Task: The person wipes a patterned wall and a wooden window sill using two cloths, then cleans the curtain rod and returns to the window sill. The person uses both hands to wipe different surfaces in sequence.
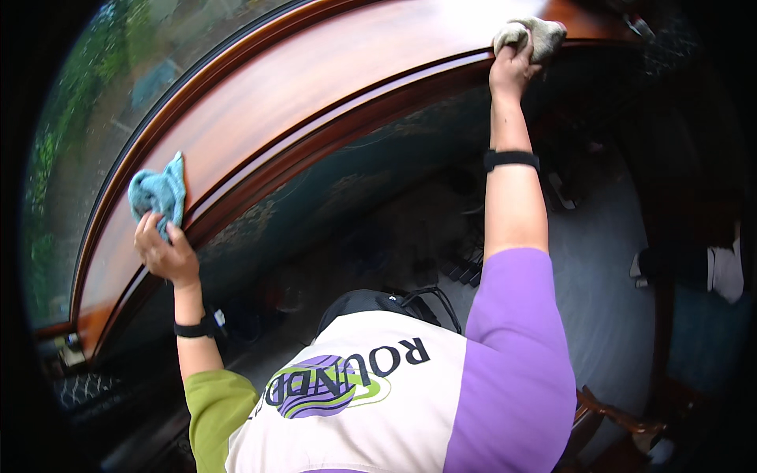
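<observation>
My left hand grips a bunched blue cloth against the left part of a polished reddish-brown wooden windowsill. At the upper right, my right hand is closed on a crumpled grey-beige cloth, which touches the sill near its front edge. Bright light reflects off the wood between the two cloths. Both arms are stretched out forward, with a black band on each.
Beyond the sill is a window pane with greenery outside. Patterned dark wallpaper covers the wall below. A wooden chair part stands at the lower right, and dark objects lie on the grey floor.
</observation>
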`<state>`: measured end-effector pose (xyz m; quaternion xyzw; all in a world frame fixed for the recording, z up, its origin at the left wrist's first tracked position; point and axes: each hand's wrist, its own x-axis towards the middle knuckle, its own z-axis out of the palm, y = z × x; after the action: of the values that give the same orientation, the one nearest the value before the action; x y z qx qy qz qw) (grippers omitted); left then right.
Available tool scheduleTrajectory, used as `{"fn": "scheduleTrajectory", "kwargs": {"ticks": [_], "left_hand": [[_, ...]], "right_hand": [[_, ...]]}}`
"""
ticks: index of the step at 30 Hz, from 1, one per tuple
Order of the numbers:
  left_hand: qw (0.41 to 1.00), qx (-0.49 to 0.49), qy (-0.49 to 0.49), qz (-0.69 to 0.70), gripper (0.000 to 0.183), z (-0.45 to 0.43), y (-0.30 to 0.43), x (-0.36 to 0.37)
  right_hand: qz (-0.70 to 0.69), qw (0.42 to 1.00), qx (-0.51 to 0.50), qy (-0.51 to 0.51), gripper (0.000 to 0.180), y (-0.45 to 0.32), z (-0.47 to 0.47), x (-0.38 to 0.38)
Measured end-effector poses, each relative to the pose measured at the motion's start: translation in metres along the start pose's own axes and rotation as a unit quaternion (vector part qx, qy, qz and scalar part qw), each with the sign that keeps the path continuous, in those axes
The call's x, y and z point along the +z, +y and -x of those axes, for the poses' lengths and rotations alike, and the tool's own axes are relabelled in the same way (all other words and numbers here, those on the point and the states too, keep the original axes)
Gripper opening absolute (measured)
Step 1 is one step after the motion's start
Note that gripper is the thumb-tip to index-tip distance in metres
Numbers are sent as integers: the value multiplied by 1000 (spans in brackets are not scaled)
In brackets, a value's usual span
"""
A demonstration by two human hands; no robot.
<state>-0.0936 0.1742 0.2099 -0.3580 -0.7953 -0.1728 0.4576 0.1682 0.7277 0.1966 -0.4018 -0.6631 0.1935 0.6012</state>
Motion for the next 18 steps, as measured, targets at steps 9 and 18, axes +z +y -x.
{"fn": "scheduleTrajectory", "kwargs": {"ticks": [9,18], "left_hand": [[998,2,-13,53,26,-10,9,-6],[984,104,-112,94,46,-5,-33,-20]], "right_hand": [[0,980,-195,-45,52,-149,175,32],[-62,955,-199,-210,81,-269,342,67]]}}
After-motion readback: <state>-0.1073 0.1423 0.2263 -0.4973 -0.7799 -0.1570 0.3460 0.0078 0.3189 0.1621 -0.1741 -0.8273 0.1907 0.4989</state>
